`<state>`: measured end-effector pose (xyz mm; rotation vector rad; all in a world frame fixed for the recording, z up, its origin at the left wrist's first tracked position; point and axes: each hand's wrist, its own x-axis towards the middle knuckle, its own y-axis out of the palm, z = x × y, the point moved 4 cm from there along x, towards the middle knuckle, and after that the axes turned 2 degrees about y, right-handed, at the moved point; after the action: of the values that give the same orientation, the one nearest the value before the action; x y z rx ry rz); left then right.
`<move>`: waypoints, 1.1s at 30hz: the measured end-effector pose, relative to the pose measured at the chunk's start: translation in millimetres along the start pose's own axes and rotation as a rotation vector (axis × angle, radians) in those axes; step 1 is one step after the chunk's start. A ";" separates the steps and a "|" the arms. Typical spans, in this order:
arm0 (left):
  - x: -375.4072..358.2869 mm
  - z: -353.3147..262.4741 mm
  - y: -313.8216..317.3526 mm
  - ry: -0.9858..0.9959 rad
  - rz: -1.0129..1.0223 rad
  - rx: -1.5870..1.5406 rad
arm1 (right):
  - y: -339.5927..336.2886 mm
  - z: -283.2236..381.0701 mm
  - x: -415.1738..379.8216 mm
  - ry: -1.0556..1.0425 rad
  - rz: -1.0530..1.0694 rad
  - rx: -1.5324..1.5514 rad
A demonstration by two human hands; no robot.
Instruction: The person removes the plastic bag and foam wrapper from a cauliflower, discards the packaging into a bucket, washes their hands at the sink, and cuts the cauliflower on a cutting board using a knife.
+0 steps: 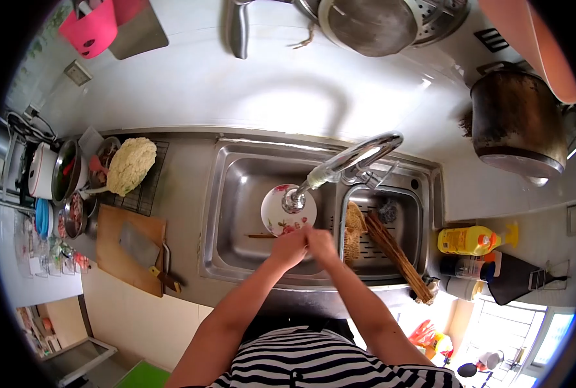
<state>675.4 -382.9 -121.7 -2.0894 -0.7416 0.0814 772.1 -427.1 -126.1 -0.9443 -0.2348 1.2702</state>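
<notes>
My left hand and my right hand meet over the left sink basin, their fingers closed and pressed against each other. What they hold, if anything, is hidden between them. Just beyond them is a white plate with red flowers; the hands overlap its near edge in this view. Above the plate hangs the round spray head of the chrome faucet. Thin brown chopsticks lie in the basin left of my hands.
The right basin holds a drain basket with a tan loofah, a bundle of brown sticks and a steel scrubber. A yellow bottle stands at right. Left are a cutting board, a cleaver and a rack.
</notes>
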 end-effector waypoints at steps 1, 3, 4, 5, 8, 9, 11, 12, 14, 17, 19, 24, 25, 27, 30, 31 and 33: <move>7.5 0.0 -1.2 -0.208 0.120 -0.098 | -26.2 -1.8 -0.1 0.079 -0.085 0.053; 7.1 15.5 10.9 -0.276 -0.144 -0.352 | -85.0 -22.6 6.9 0.002 -0.530 0.019; 11.7 19.8 5.7 -0.288 -0.160 -0.347 | -122.8 -28.7 14.3 -0.050 -0.744 -0.061; 12.1 36.1 6.7 -0.692 -0.175 -0.786 | -159.0 -33.4 24.7 -0.099 -0.939 -0.167; 12.6 47.7 4.5 -1.131 -0.208 -1.413 | -228.5 -17.7 52.8 -0.266 -1.278 -0.541; 16.0 45.7 1.6 -1.140 -0.246 -1.563 | -234.9 -28.0 60.7 -0.271 -1.276 -0.534; 26.7 41.3 -3.3 -1.158 -0.362 -1.743 | -226.4 -79.6 96.2 0.175 -0.530 -0.391; 29.5 45.5 2.1 -1.159 -0.357 -1.743 | -223.2 -88.8 96.8 0.179 -0.532 -0.391; 32.8 62.7 22.8 -1.210 -0.422 -1.800 | -219.3 -100.0 93.6 0.198 -0.566 -0.315; 38.4 73.0 34.6 -1.123 -0.459 -1.855 | -214.8 -104.6 84.3 0.368 -0.579 -0.070; 42.5 74.3 35.9 -1.169 -0.484 -1.855 | -211.7 -103.3 78.8 0.412 -0.599 0.065; 37.7 85.1 46.0 -1.309 -0.493 -1.725 | -201.9 -58.6 37.1 -0.061 -1.178 -0.532; 37.3 75.1 29.0 -1.357 -0.495 -1.677 | -187.5 -58.1 28.2 -0.079 -1.122 -0.498; 37.3 76.5 28.0 -1.378 -0.493 -1.728 | -136.0 -49.8 25.7 0.003 -0.883 -0.080; 28.2 84.5 45.5 -1.345 -0.497 -1.835 | -9.2 -22.2 52.8 0.365 -0.310 1.143; 26.6 92.1 54.4 -1.283 -0.515 -1.900 | 19.0 -3.1 59.8 0.400 -0.211 1.507; 20.4 101.8 58.7 -1.272 -0.507 -1.888 | 70.5 0.8 80.7 0.543 -0.044 1.935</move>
<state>687.2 -322.5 -223.9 -3.2285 -2.9379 0.6814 748.6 -356.0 -202.8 0.4617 1.2170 0.6143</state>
